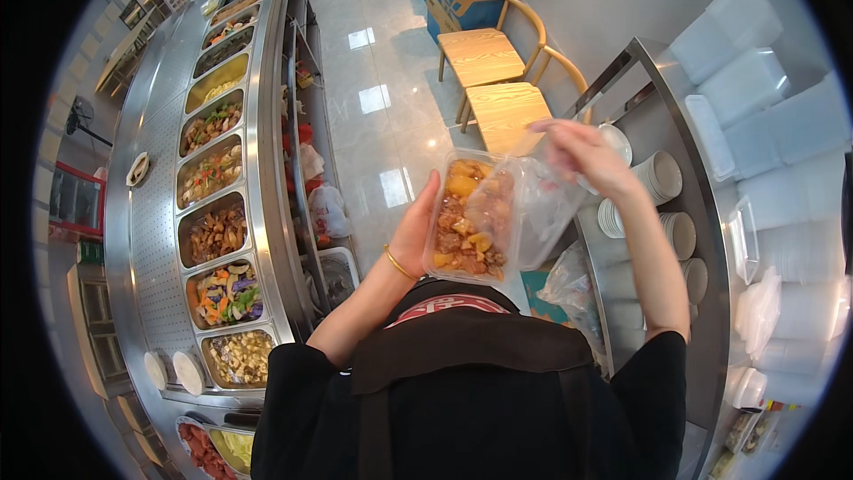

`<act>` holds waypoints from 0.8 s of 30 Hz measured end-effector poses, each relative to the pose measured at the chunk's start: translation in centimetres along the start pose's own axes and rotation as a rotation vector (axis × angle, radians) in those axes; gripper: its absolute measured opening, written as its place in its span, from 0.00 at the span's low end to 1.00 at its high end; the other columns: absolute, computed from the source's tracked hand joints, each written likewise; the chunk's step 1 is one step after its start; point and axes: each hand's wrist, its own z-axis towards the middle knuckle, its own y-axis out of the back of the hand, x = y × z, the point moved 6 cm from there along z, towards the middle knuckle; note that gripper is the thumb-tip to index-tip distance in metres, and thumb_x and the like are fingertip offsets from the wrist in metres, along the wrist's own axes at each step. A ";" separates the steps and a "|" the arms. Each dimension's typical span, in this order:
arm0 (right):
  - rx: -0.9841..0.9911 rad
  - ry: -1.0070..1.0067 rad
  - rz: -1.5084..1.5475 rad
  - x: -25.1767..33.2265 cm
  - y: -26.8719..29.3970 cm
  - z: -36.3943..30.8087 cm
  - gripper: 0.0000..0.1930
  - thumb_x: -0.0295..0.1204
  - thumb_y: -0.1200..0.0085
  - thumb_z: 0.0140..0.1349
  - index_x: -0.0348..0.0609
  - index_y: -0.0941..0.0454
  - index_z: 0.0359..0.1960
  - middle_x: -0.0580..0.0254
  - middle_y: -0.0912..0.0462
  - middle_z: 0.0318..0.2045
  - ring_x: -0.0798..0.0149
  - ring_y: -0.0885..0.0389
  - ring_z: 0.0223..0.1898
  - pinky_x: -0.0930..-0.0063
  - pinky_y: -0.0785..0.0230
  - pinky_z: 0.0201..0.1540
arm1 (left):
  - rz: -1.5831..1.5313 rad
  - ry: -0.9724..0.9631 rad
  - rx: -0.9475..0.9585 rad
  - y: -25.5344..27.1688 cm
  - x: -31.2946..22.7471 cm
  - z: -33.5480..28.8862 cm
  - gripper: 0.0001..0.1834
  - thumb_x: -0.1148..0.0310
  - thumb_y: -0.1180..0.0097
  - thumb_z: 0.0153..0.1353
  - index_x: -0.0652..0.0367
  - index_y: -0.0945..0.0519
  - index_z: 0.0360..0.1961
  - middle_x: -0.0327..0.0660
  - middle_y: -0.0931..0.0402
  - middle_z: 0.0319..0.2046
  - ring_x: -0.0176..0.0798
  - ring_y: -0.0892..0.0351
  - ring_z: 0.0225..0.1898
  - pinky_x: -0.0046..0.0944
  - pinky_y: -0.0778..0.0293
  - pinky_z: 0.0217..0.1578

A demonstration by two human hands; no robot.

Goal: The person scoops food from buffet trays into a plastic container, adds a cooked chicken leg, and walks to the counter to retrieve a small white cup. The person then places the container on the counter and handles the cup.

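Observation:
In front of my chest, my left hand is closed round the left side of a clear plastic takeaway container. Chunky food in brown sauce with yellow-orange pieces fills it. To the right, my right hand is raised, slightly blurred, its fingers bent together. From those fingers a sheet of clear plastic hangs down beside the container and partly across its top right. Whether this is a bag or a lid I cannot tell.
On the left runs a steel serving counter with several food pans, such as mixed vegetables. A steel shelf on the right holds stacked white bowls. Clear containers are stacked beyond it. Wooden chairs stand ahead on the tiled floor.

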 end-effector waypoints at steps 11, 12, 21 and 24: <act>0.285 -0.119 -0.324 -3.2 -9.5 7.1 0.18 0.36 0.55 0.69 0.42 0.25 0.55 0.71 0.23 0.30 0.78 0.29 0.32 0.81 0.33 0.37 | -0.099 0.109 0.012 1.9 -2.0 -1.1 0.34 0.42 0.67 0.68 0.57 0.37 0.63 0.45 0.32 0.58 0.45 0.30 0.57 0.47 0.32 0.57; 0.307 -0.084 -0.328 -3.2 -9.9 7.4 0.18 0.36 0.55 0.69 0.42 0.26 0.55 0.72 0.25 0.27 0.79 0.31 0.30 0.81 0.34 0.34 | -0.075 0.107 0.007 2.0 -2.5 -1.2 0.34 0.42 0.67 0.68 0.57 0.38 0.63 0.45 0.32 0.58 0.45 0.29 0.57 0.47 0.32 0.57; -0.072 -0.045 -0.136 -5.1 -9.2 12.0 0.17 0.35 0.57 0.70 0.38 0.26 0.53 0.68 0.21 0.37 0.77 0.27 0.39 0.82 0.33 0.44 | 0.138 -0.132 -0.145 4.3 -8.8 -4.0 0.40 0.39 0.68 0.66 0.64 0.41 0.64 0.48 0.37 0.62 0.44 0.35 0.62 0.46 0.38 0.60; -0.251 0.069 -0.175 -5.8 -10.0 13.7 0.16 0.34 0.56 0.69 0.37 0.26 0.53 0.65 0.21 0.35 0.75 0.27 0.37 0.81 0.33 0.43 | 0.368 -0.342 -0.316 6.5 -10.9 -5.2 0.33 0.46 0.62 0.68 0.63 0.38 0.62 0.44 0.34 0.59 0.39 0.34 0.59 0.41 0.35 0.57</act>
